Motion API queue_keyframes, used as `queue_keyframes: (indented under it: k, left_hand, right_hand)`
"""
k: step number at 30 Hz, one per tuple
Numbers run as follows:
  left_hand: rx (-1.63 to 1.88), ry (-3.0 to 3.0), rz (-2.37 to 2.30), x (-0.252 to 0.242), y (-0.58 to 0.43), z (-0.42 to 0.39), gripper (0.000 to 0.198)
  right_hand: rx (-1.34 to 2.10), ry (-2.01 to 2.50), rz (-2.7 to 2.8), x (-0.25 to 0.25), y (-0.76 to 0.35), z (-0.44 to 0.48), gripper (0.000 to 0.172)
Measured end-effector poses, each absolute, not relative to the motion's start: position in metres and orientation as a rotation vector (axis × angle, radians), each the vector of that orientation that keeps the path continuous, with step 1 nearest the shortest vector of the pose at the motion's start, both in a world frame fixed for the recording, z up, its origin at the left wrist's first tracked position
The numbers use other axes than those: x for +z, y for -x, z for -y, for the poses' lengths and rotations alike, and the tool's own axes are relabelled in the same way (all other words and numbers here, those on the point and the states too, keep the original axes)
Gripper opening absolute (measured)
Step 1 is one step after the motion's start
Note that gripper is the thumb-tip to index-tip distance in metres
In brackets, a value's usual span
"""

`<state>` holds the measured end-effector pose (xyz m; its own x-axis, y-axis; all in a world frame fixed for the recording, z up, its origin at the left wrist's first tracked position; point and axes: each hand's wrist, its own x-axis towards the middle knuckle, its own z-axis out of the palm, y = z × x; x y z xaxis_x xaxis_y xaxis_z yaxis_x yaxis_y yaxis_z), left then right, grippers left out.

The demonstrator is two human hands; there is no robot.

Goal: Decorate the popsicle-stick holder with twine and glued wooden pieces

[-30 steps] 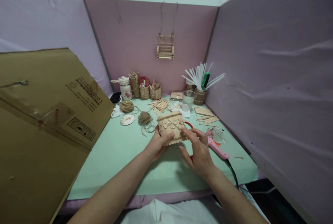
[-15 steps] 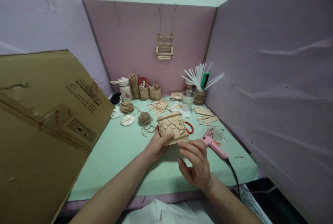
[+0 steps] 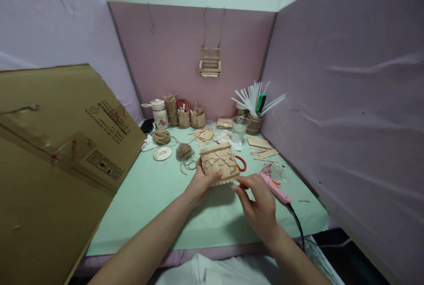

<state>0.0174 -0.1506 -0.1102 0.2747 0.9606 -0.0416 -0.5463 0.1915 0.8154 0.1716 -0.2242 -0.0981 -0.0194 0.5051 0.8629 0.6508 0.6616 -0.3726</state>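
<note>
Left hand (image 3: 200,185) clasps pot (image 3: 218,159); right hand (image 3: 260,202) beside its lower edge, fingertips nearly together, contents indeterminate. Apparent step: surface touch-up. Next move requires steady left-hand support.

The left hand (image 3: 199,182) holds a wooden pot (image 3: 219,162), the right hand (image 3: 260,201) near its lower edge; I see 2 balls of twine (image 3: 161,136) beyond and a glue gun (image 3: 278,191) at right.

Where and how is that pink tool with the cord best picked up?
Probably by its slim pink handle, from the near right: that end slants toward the person, clear of the scraps by the other end, though the black cord trails from it.
</note>
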Motion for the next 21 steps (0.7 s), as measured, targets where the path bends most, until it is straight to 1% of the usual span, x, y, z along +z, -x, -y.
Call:
queue_keyframes:
  k: [4,9,12,15,19,21]
  left_hand:
    - [1.176,-0.832,-0.666,-0.113,-0.017,0.15,0.111]
    - [1.18,-0.868,-0.7,-0.117,-0.016,0.148,0.115]
    - [1.175,-0.887,-0.719,-0.117,-0.016,0.148,0.119]
    - [1.184,-0.899,-0.739,-0.117,-0.017,0.149,0.122]
    - [1.244,-0.863,-0.719,-0.118,-0.015,0.145,0.121]
    - [1.277,-0.845,-0.715,-0.119,-0.013,0.141,0.12]
  right_hand:
    - [-0.273,1.062,1.672,-0.098,-0.164,0.2,0.022]
    - [-0.356,1.139,1.759,-0.096,-0.157,0.186,0.018]
    - [-0.355,1.147,1.78,-0.098,-0.152,0.184,0.015]
    - [-0.331,1.124,1.762,-0.097,-0.149,0.18,0.016]
    - [-0.221,1.043,1.545,-0.074,-0.171,0.18,0.014]
    - [-0.177,1.03,1.349,-0.056,-0.199,0.2,0.012]
